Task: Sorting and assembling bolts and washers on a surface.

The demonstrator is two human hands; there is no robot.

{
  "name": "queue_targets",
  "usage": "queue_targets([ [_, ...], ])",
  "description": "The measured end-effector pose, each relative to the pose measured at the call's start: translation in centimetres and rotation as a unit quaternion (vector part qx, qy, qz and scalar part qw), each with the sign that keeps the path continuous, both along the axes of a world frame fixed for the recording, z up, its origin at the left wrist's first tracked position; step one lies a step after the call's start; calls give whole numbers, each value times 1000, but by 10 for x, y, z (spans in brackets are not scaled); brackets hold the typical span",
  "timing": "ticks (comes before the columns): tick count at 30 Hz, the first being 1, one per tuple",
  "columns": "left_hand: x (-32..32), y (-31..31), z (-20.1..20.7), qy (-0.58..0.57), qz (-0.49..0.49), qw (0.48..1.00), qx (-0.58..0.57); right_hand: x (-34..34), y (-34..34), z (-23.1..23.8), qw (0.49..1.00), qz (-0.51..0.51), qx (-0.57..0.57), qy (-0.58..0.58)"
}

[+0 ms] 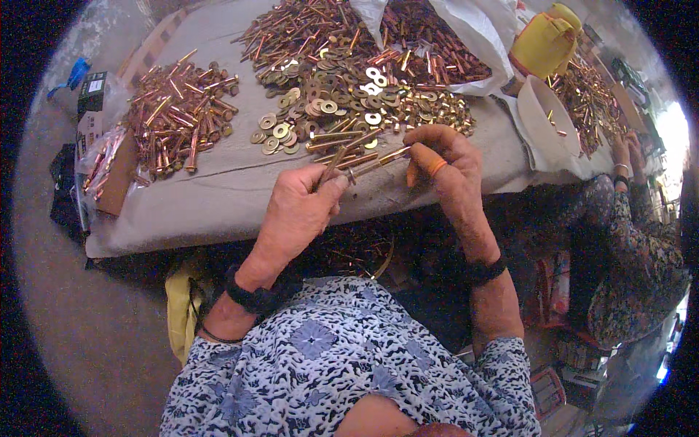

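My left hand [302,207] is closed around a few copper-coloured bolts [331,166] that stick out toward the table. My right hand [448,164], with an orange finger cot on one finger, pinches the end of a long bolt [373,164] that carries a washer near my left thumb. Both hands meet above the front edge of the grey cloth-covered table [211,197]. Just beyond them lies a heap of brass washers [342,105] mixed with bolts.
A pile of copper bolts [182,113] lies at the left, more fill white bags [444,51] at the back. A yellow jug [542,44] and white bucket [546,113] stand right. Another person [630,240] in patterned clothing sits at the right.
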State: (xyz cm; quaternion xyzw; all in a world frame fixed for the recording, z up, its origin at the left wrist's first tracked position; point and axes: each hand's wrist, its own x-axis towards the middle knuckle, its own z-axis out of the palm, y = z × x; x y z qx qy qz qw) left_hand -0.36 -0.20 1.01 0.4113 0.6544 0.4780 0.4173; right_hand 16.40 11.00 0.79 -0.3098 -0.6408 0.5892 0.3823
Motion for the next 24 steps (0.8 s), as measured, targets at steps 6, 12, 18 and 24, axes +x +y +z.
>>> queue_targets([
  [6,-3,0,-3,17,-7,1000,-5,0,-1,-1,999,5,-36,12],
  [12,-4,-1,-5,67,-24,997,-3,0,-7,-7,997,-21,64,-32],
  [18,-2,-1,-7,-17,-9,1000,-13,-3,-8,-12,997,-46,65,-8],
  [24,1,-2,-2,-36,-6,999,-16,1,-7,-10,999,-23,35,-8],
])
